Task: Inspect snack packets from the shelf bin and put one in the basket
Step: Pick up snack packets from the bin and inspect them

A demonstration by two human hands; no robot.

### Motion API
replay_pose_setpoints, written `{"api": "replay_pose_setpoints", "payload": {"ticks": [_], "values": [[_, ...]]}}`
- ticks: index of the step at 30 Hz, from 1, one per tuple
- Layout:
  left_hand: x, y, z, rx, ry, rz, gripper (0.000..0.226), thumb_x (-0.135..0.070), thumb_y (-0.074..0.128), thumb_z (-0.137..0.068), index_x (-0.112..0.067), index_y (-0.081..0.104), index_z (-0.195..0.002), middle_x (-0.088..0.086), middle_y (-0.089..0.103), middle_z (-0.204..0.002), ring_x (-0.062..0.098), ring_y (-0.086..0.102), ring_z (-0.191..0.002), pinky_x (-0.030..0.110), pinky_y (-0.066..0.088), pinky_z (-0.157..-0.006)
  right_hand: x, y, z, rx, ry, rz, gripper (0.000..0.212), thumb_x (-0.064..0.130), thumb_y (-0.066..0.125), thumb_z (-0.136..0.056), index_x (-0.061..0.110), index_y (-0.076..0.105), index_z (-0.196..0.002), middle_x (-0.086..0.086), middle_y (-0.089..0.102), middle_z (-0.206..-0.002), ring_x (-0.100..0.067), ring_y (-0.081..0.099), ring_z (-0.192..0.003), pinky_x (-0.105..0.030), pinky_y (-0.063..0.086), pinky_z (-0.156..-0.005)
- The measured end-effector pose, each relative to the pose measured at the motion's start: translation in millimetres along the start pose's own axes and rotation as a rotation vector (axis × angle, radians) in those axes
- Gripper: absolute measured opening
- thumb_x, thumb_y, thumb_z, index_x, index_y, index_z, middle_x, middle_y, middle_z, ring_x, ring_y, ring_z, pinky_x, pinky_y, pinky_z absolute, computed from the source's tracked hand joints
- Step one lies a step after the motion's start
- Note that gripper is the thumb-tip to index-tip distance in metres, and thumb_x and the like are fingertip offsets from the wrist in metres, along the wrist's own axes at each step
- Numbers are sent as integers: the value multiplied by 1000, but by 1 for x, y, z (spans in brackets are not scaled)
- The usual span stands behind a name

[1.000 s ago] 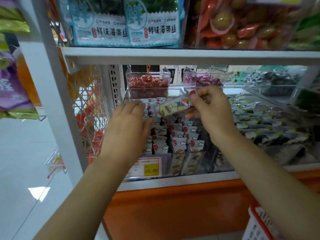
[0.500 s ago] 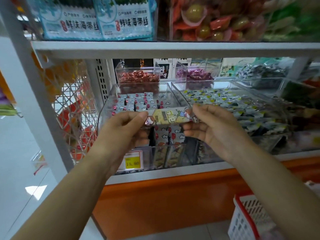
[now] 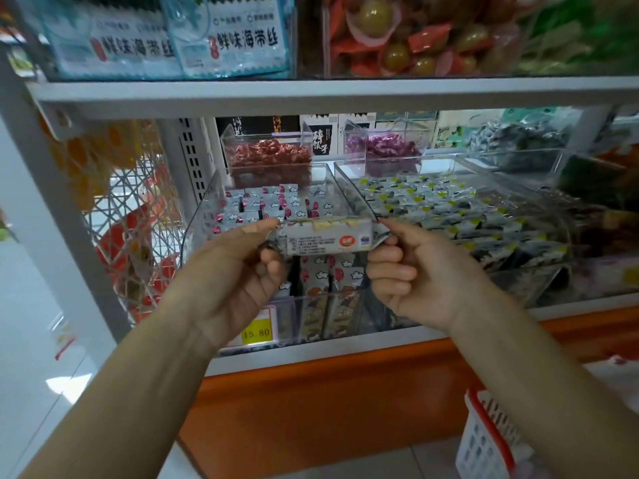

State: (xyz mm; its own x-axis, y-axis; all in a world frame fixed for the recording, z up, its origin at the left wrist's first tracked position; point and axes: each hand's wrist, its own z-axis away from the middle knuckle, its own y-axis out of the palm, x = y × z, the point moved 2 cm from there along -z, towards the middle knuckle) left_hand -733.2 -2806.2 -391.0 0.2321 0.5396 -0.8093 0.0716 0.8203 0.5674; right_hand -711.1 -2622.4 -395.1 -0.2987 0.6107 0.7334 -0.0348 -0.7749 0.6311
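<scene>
A small snack packet is stretched level between both hands, its grey printed back with a red logo facing me. My left hand pinches its left end and my right hand pinches its right end. Behind the packet stands a clear shelf bin filled with several packets bearing cloud and red balloon prints. The white basket with a red rim sits on the floor at the lower right, partly behind my right forearm.
A second clear bin of dark green and yellow packets stands to the right. Smaller bins of red sweets and purple sweets stand behind. A yellow price tag hangs on the bin front. The upper shelf edge overhangs.
The packet was held by my right hand alone, then my left hand took its other end. It has since been turned over, from its yellow front to its grey back.
</scene>
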Motion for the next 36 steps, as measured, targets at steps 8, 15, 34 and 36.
{"api": "replay_pose_setpoints", "payload": {"ticks": [8,15,34,36], "values": [[-4,-2,7,106,163,-290,16,-30,68,-64,-14,72,-66,0,66,-67,9,65,-63,19,54,-62,-3,0,-3,-24,-1,-117,34,26,48,-92,16,41,-60,4,39,-45,-5,32,-31,-16,28,-29],[-8,-8,6,51,276,-375,23,-27,62,-72,-6,69,-65,8,69,-70,13,69,-66,17,54,-63,-6,3,-5,-161,-240,209,24,19,53,-93,5,53,-74,-4,55,-50,-11,51,-40,-21,43,-37],[-12,-8,11,-147,461,-606,31,-26,51,-92,-4,48,-70,-4,62,-52,7,65,-54,24,59,-60,-3,7,4,24,-436,430,24,26,65,-73,6,68,-84,-16,73,-80,-26,72,-65,-23,56,-51],[-12,-8,11,-132,462,-587,31,-25,51,-92,-4,49,-69,-6,61,-51,6,65,-54,21,57,-59,-2,6,4,28,-414,399,20,25,66,-72,7,70,-79,-17,73,-79,-25,71,-63,-22,55,-48]]}}
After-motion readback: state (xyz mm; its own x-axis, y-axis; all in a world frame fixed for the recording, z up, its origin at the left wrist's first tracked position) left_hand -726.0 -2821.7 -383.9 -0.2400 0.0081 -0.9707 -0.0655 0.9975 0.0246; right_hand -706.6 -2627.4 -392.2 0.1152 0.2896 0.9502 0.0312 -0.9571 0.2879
